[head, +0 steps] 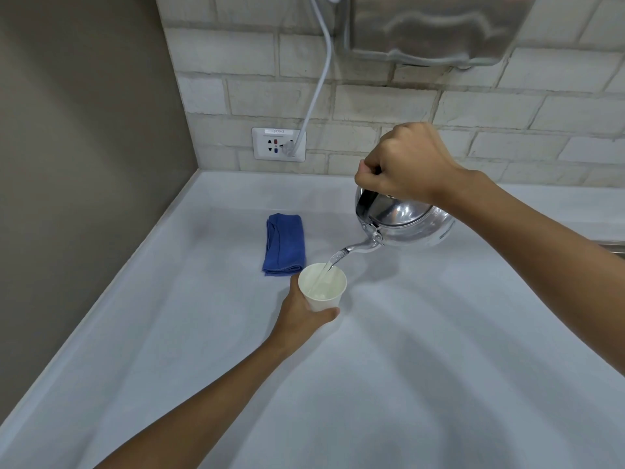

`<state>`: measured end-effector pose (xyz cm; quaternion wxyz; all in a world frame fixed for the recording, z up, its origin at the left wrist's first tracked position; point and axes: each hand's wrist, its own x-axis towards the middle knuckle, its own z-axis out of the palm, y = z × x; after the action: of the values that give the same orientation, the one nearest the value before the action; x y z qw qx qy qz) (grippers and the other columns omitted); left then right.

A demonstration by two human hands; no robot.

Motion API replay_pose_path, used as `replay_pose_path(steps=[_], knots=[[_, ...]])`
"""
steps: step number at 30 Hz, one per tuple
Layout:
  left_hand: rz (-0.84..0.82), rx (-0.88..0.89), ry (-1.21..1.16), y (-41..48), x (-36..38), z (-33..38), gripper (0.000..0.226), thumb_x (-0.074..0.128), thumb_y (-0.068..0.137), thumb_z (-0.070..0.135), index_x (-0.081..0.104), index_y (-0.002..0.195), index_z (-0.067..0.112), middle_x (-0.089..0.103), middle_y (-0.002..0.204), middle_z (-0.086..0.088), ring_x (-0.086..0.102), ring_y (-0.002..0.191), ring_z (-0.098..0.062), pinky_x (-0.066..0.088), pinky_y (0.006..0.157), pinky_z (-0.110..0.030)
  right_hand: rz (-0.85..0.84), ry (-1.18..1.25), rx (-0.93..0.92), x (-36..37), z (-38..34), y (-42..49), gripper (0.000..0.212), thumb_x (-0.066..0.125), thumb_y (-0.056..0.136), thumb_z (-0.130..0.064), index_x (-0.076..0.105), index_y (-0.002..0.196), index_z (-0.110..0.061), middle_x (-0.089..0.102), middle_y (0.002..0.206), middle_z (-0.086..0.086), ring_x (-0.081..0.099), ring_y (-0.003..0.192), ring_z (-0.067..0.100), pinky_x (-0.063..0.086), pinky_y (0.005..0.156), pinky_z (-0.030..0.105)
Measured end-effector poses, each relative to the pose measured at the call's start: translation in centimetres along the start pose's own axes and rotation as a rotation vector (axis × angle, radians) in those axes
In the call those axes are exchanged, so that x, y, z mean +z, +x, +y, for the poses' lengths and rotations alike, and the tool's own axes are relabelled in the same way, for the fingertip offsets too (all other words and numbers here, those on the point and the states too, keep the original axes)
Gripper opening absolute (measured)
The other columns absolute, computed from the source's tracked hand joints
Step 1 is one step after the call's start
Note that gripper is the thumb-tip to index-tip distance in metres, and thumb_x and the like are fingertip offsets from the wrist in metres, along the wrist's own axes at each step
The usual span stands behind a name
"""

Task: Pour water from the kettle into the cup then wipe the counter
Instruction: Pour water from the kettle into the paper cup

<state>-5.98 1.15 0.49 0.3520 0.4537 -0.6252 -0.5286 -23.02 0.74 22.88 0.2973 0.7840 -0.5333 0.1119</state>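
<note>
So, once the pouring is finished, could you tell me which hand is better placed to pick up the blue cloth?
Probably the left hand: it holds the cup right beside the blue cloth, while the right hand grips the kettle farther away.

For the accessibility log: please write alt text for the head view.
The right hand tilts a steel kettle, pouring water into a white cup that the left hand holds on a white counter. A folded blue cloth lies just behind the cup.
</note>
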Motion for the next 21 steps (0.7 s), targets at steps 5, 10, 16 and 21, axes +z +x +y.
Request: replay_pose_path(steps=[5,10,16,21], knots=[[-0.003,0.002,0.011,-0.05,-0.04,0.07,0.081,0.079,0.066,0.01,0.033,0.131,0.02,0.049,0.124,0.003,0.046,0.109,-0.012,0.037,0.076,-0.012,0.003,0.009,0.001,-0.09,0.17,-0.05,0.032,0.043,0.07,-0.014,0.027,0.043,-0.01,0.024,0.041,0.007,0.018,0.045,0.021,0.008,0.047,0.02],[-0.007,0.005,0.001,-0.1,-0.04,0.02,0.081,0.079,0.066,0.009,0.032,0.132,0.019,0.049,0.126,0.002,0.046,0.111,-0.013,0.038,0.071,-0.007,0.007,-0.008,0.002,0.03,0.06,-0.01,0.03,0.04,0.07,-0.018,0.026,0.043,-0.011,0.025,0.042,0.008,0.019,0.046,0.022,0.007,0.047,0.021],[0.003,0.005,0.006,0.01,-0.02,-0.06,0.081,0.08,0.065,0.01,0.033,0.131,0.019,0.049,0.123,0.003,0.047,0.108,-0.013,0.038,0.067,-0.006,0.009,-0.016,-0.006,0.07,0.19,-0.01,0.031,0.04,0.07,-0.017,0.027,0.043,-0.011,0.024,0.042,0.008,0.018,0.046,0.022,0.007,0.047,0.021],[0.007,0.011,0.014,-0.01,-0.05,-0.21,0.079,0.08,0.065,0.01,0.034,0.129,0.02,0.049,0.119,0.006,0.047,0.106,-0.01,0.04,0.065,-0.002,-0.001,-0.018,-0.011,0.0,0.29,0.07,0.032,0.041,0.071,-0.016,0.027,0.043,-0.009,0.026,0.042,0.01,0.019,0.046,0.022,0.007,0.047,0.022]])
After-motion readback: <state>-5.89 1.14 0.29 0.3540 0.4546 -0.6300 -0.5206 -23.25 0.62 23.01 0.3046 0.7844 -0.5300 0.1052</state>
